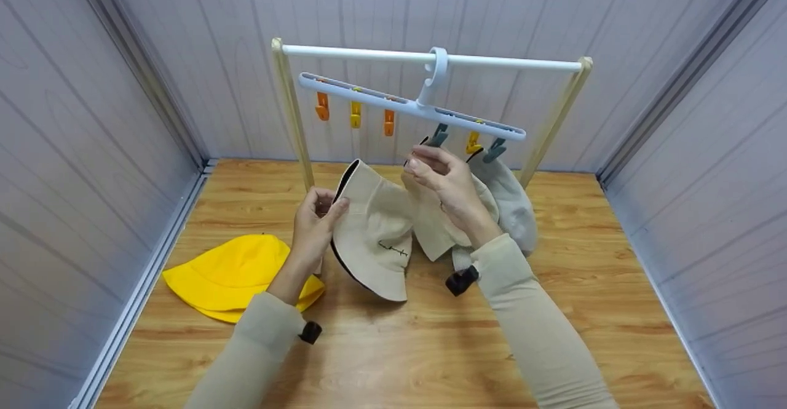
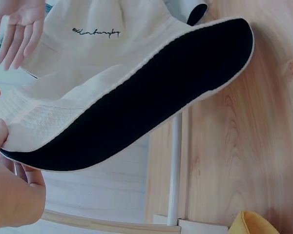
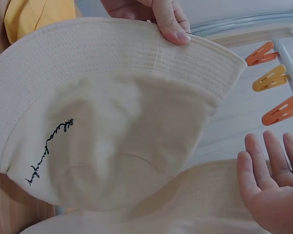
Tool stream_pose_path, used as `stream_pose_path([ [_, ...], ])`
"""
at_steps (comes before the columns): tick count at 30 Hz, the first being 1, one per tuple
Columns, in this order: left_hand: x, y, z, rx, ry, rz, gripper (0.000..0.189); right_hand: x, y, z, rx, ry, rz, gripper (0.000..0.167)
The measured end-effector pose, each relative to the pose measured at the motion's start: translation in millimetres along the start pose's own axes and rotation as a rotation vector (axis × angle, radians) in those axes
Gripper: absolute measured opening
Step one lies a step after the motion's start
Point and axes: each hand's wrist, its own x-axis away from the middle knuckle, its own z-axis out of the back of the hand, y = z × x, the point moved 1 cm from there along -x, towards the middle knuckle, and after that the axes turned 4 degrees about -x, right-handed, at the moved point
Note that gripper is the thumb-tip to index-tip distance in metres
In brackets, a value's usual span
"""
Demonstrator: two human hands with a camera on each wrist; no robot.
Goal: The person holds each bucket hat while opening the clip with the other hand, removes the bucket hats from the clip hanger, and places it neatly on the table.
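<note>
My left hand [image 1: 315, 224] pinches the brim of a beige bucket hat [image 1: 372, 224], thumb on the outer side. Dark script is stitched on its crown, and the left wrist view shows the brim's black underside [image 2: 151, 97]. To the right, my right hand [image 1: 455, 190] is raised in front of a second beige hat [image 1: 433, 230] under the hanger. Its fingers [image 3: 278, 161] are loosely extended and hold nothing in the right wrist view. A dark green clip [image 1: 438, 135] is just above those fingertips. From another dark green clip [image 1: 495, 150] hangs a pale grey hat [image 1: 518, 209].
A light blue hanger [image 1: 363, 96] hooks over the white rod [image 1: 356, 54] of a wooden-post rack, tilted down to the right. Orange clips [image 1: 322, 107] and yellow clips [image 1: 355, 115] dangle from it. A yellow hat [image 1: 227, 273] lies on the wooden tabletop [image 1: 393, 360], beside my left forearm.
</note>
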Motion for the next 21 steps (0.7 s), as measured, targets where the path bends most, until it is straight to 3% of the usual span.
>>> stream_pose_path([
  [12,7.4,4.5,8.0,0.032,-0.029,-0.002,0.021,33.5,33,33,-0.031,0.115,-0.026,0.041],
  [21,13.8,6.7,13.2,0.065,-0.025,-0.018,0.02,56.6,71,39,-0.041,0.148,-0.065,0.044],
])
